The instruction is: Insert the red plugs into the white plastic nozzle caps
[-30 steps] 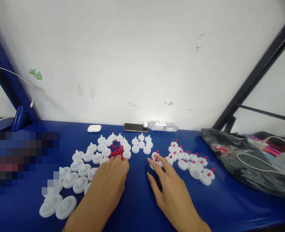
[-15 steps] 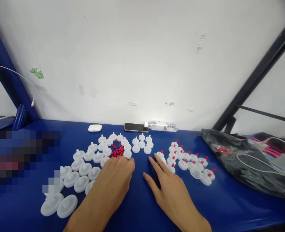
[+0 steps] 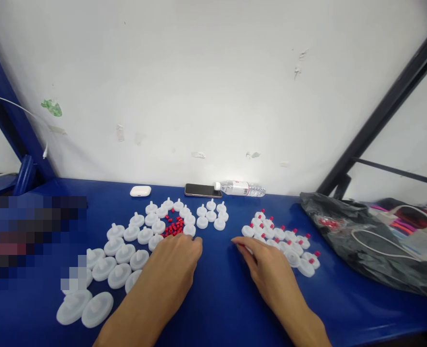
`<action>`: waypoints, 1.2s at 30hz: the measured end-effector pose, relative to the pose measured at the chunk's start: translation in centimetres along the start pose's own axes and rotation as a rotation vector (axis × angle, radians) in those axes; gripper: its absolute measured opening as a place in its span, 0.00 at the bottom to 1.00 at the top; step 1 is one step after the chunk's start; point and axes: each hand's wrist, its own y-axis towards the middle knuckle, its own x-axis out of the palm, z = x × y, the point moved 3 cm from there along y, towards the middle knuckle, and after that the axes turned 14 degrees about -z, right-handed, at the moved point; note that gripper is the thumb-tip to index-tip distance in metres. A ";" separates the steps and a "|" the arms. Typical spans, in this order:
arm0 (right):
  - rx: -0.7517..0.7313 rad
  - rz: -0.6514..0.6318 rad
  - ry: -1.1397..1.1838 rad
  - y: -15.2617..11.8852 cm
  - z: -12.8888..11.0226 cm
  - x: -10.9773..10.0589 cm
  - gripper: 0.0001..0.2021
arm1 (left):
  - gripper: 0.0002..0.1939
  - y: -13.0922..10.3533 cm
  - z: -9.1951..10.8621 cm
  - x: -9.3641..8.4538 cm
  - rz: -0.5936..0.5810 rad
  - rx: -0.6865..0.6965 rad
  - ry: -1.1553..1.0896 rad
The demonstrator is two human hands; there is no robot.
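Left hand [image 3: 175,262] at near edge of red caps [image 3: 176,226]; fingertips hidden, grip cannot be told. Right hand [image 3: 271,265]: fingertips close together, red bit [image 3: 241,245] beside them; clamping unclear.

Left hand [image 3: 177,258], its fingertips hidden behind the knuckles

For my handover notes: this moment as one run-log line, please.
left hand: beside small red plastic caps, fingertips hidden | right hand: beside red-capped white plastic discs, grip unclear | uncapped white plastic discs: left and centre
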 end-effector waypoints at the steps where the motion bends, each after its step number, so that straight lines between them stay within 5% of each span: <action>1: -0.013 0.014 0.026 0.0 -0.2 -0.2 0.14 | 0.15 0.0 0.1 -0.1 0.001 -0.003 0.001; 14: -0.029 0.018 0.281 -0.2 -0.3 -0.1 0.17 | 0.16 0.1 0.4 -0.1 0.061 0.059 0.030; 24: 0.039 0.082 0.114 -0.1 -0.6 -0.3 0.16 | 0.16 0.5 0.2 0.2 0.121 0.098 0.084; 29: -0.073 -0.040 0.144 -0.4 -1.6 -0.1 0.16 | 0.16 0.3 0.2 0.4 0.138 0.106 0.097; 36: 0.004 -0.106 -0.057 -0.3 -0.6 1.3 0.20 | 0.15 0.4 0.2 0.2 0.127 0.104 0.102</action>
